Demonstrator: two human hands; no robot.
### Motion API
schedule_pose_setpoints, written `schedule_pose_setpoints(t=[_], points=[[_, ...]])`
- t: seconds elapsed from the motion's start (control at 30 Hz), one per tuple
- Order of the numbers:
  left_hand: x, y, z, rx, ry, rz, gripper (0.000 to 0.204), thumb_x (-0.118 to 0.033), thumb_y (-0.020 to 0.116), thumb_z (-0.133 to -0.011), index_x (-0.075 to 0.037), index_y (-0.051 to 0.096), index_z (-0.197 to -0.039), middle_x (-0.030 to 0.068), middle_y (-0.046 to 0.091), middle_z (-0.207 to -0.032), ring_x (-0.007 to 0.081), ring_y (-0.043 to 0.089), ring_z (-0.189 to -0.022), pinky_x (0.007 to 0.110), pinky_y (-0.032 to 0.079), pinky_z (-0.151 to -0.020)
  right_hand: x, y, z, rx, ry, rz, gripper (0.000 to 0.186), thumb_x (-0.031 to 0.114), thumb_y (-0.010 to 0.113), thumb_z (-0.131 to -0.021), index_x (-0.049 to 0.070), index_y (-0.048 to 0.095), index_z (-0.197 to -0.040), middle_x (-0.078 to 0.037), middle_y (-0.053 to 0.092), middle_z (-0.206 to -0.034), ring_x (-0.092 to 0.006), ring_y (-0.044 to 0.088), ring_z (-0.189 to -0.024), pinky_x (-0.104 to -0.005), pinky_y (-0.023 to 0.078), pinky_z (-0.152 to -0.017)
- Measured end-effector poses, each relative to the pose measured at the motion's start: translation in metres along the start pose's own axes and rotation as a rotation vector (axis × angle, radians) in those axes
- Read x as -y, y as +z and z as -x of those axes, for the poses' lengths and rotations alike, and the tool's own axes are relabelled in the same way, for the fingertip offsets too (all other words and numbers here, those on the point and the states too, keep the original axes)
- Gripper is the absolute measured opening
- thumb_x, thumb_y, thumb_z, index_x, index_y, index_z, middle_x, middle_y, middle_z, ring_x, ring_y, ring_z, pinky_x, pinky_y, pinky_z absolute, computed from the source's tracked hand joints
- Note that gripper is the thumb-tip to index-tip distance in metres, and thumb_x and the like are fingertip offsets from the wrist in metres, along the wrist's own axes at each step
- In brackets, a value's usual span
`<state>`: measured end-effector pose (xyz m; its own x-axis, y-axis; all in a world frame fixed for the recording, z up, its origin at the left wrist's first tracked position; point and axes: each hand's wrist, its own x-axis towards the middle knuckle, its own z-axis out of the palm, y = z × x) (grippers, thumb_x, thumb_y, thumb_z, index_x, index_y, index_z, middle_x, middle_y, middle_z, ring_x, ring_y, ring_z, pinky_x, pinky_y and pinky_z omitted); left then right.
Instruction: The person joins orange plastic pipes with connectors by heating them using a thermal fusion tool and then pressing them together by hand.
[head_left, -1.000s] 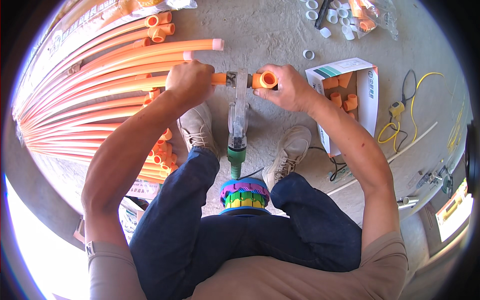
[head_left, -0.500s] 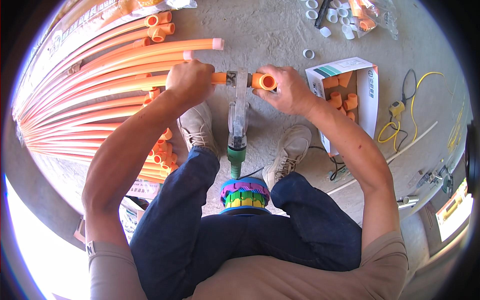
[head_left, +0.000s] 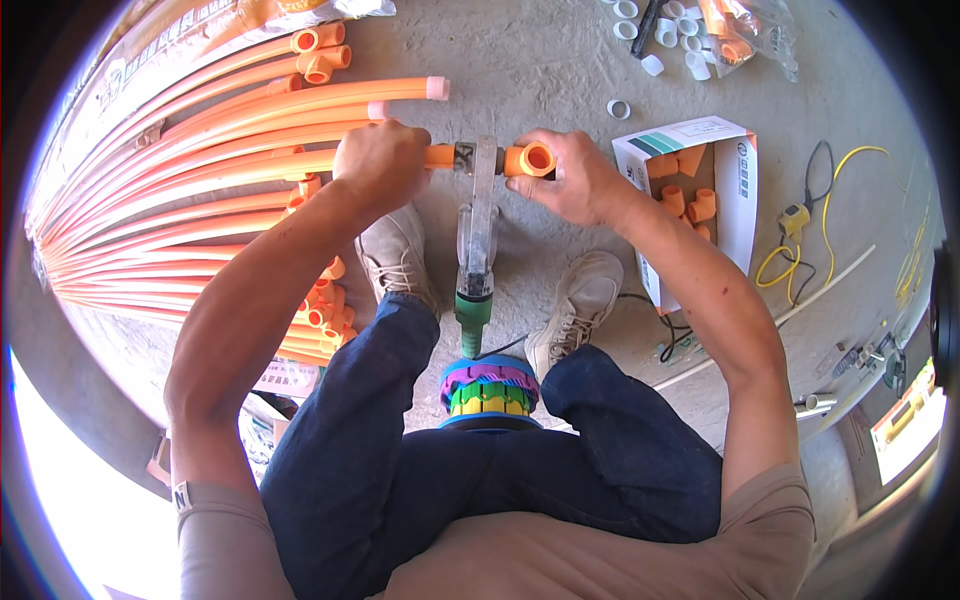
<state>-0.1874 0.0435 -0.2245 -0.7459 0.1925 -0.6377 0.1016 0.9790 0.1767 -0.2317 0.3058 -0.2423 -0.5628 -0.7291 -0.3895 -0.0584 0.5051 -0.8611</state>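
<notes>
Between my feet stands a pipe welding iron (head_left: 483, 215) with a metal heating plate and a green handle. My left hand (head_left: 382, 165) is wrapped round a long orange plastic pipe (head_left: 438, 157), whose end sits in the dark socket on the iron's left side. On the opposite side, my right hand (head_left: 572, 178) grips an orange elbow fitting (head_left: 536, 160) against the iron's right-hand die. The fitting's round mouth faces up toward me. My right fingers curl behind it, partly hidden.
Many orange pipes (head_left: 160, 215) fan out at the left, with fittings (head_left: 322, 310) beside them. A white box (head_left: 738, 190) of orange elbows stands at the right, near a yellow cable (head_left: 830, 215). White rings (head_left: 619, 109) lie beyond. A colourful stool (head_left: 490, 392) is between my knees.
Almost nothing differs. Both hands keep the pipe and the elbow fitting at the iron, and the fitting's mouth has shifted very slightly.
</notes>
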Motion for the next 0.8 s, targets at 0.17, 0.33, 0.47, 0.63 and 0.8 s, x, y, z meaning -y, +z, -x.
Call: schedule_pose_setpoints(t=[0.17, 0.33, 0.47, 0.63, 0.8], points=[[-0.001, -0.001, 0.000, 0.003, -0.003, 0.005, 0.018, -0.025, 0.067, -0.087, -0.011, 0.076, -0.093, 0.0143, 0.075, -0.086, 0.0355, 0.075, -0.080, 0.047, 0.061, -0.072, 0.000, -0.003, -0.002, 0.034, 0.037, -0.087, 0.035, 0.023, 0.080, -0.086, -0.002, 0.067, -0.106, -0.014, 0.073, -0.086, -0.0208, 0.069, -0.078, -0.0349, 0.054, -0.075], [0.000, 0.002, 0.000, -0.018, 0.012, -0.005, 0.018, -0.025, 0.067, -0.087, -0.011, 0.076, -0.093, 0.0143, 0.074, -0.085, 0.0354, 0.075, -0.080, 0.047, 0.061, -0.072, -0.005, -0.002, -0.004, 0.022, 0.045, -0.126, 0.028, 0.024, 0.081, -0.084, 0.000, 0.068, -0.094, -0.015, 0.071, -0.080, -0.0238, 0.065, -0.072, -0.0371, 0.052, -0.072], [0.000, 0.001, 0.000, -0.001, -0.005, 0.003, 0.018, -0.026, 0.067, -0.088, -0.011, 0.076, -0.093, 0.0148, 0.074, -0.086, 0.0352, 0.075, -0.081, 0.047, 0.061, -0.072, -0.009, -0.003, -0.008, 0.080, 0.096, -0.201, 0.031, 0.027, 0.081, -0.084, 0.000, 0.068, -0.091, -0.011, 0.069, -0.077, -0.0185, 0.061, -0.073, -0.0353, 0.051, -0.072], [0.000, 0.002, 0.001, -0.013, -0.001, 0.001, 0.018, -0.026, 0.067, -0.088, -0.011, 0.076, -0.093, 0.0147, 0.074, -0.085, 0.0354, 0.075, -0.080, 0.047, 0.061, -0.072, -0.009, -0.008, -0.010, 0.154, 0.123, -0.226, 0.033, 0.031, 0.080, -0.087, 0.002, 0.065, -0.090, -0.002, 0.059, -0.076, -0.0127, 0.053, -0.075, -0.0315, 0.046, -0.071], [0.001, 0.003, 0.000, -0.022, 0.001, 0.013, 0.018, -0.026, 0.067, -0.088, -0.011, 0.076, -0.092, 0.0148, 0.074, -0.084, 0.0359, 0.074, -0.079, 0.047, 0.061, -0.071, -0.008, -0.009, -0.010, 0.167, 0.125, -0.196, 0.034, 0.032, 0.080, -0.086, 0.001, 0.065, -0.089, -0.002, 0.059, -0.075, -0.0127, 0.053, -0.074, -0.0316, 0.046, -0.070]])
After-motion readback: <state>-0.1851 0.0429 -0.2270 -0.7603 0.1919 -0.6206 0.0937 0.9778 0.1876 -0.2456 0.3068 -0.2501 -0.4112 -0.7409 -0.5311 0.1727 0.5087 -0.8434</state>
